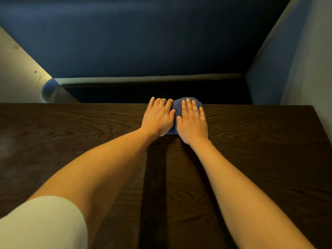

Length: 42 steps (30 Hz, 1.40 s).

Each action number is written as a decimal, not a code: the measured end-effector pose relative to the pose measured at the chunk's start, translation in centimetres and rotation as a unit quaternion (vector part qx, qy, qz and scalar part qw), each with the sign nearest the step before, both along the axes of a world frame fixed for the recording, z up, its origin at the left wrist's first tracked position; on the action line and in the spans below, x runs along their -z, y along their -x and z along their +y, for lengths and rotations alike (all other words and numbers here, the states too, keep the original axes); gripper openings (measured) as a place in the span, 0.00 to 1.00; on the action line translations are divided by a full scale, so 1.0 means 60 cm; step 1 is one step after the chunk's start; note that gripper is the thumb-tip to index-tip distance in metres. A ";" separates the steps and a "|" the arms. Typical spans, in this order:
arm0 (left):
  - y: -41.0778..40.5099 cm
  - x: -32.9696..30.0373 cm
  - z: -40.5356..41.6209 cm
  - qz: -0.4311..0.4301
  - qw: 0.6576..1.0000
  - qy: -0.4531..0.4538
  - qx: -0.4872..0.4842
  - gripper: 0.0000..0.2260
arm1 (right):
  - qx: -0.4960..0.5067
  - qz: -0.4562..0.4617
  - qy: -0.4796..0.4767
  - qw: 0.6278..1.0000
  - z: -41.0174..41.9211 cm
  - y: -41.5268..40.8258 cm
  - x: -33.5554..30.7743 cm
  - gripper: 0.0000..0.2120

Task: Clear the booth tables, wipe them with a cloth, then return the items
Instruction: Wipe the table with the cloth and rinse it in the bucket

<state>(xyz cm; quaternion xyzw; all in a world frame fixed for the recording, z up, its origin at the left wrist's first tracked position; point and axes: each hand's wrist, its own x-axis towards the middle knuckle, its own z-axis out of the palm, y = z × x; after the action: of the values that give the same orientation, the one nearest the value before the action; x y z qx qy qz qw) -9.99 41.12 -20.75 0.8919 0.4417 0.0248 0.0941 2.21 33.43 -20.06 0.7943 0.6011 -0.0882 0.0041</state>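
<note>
1. Where the far edge of the table (251, 150) meets the gap before the seat: blue cloth (177, 109), soft and bunched, rounded at its far end, lying flat and slightly overhanging that edge.
2. Long axis of cloth: roughly near-to-far, from the heels of the hands to the table edge; full outline hidden under the palms.
3. Left hand (158, 117): palm down, fingers straight and close together, pressing the left part of the cloth, fingertips reaching the table edge.
4. Right hand (193, 121): palm down, fingers straight and slightly spread, flat on the right part of the cloth; thumbs of both hands nearly touching.
5. Table surface: dark brown wood with bold wavy grain, matte, rectangular.
6. Beyond the edge: smooth dark blue booth backrest (143, 42) with a pale rounded trim (143, 80) along its base.
7. Lower left: pale short sleeve (41, 223) over the left upper arm; both forearms bare and outstretched.
</note>
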 end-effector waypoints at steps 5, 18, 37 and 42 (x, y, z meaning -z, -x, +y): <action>0.054 0.006 -0.004 0.034 0.999 0.010 0.005 0.26 | 0.015 0.009 -0.008 1.000 -0.008 0.053 0.002 0.29; 0.187 -0.007 -0.074 0.031 0.998 0.045 0.002 0.27 | 0.010 0.022 0.015 1.000 -0.072 0.181 -0.007 0.29; 0.351 -0.027 -0.321 0.047 0.991 0.100 0.070 0.31 | 0.106 0.028 0.016 0.994 -0.351 0.370 -0.010 0.29; 0.376 -0.026 -0.372 0.058 0.989 0.116 0.074 0.30 | 0.113 0.025 0.013 0.993 -0.403 0.401 -0.009 0.29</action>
<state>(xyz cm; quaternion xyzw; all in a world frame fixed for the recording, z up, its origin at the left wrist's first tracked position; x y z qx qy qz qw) -32.55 18.81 -19.20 0.9051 0.3790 -0.0859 0.1726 -21.84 9.23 -19.55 0.8544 0.5063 -0.1162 -0.0106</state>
